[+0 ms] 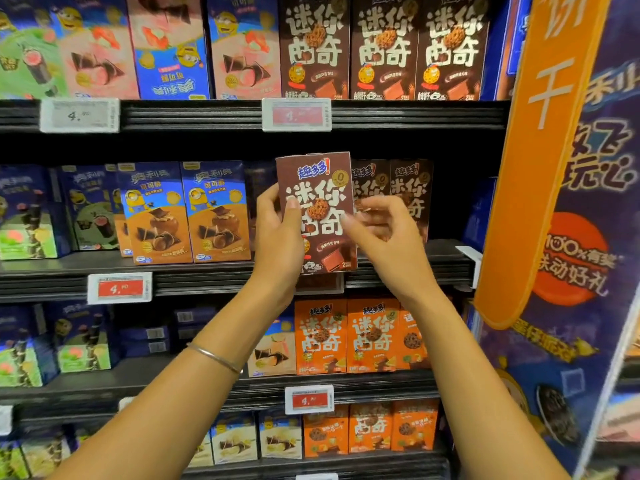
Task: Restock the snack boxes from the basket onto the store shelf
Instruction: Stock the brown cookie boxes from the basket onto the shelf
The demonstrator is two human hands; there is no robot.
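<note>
Gripping brown box (320,181) w/ left hand (280,234), right hand (384,232) pinching its edge.

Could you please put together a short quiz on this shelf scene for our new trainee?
1. True or false: the left hand grips the brown box.
2. Directly below it, the lower boxes are: A orange; B green; C white.
3. Fill in: the matching boxes stand on the shelf to its ____.
Key: 1 true; 2 A; 3 right.
</note>
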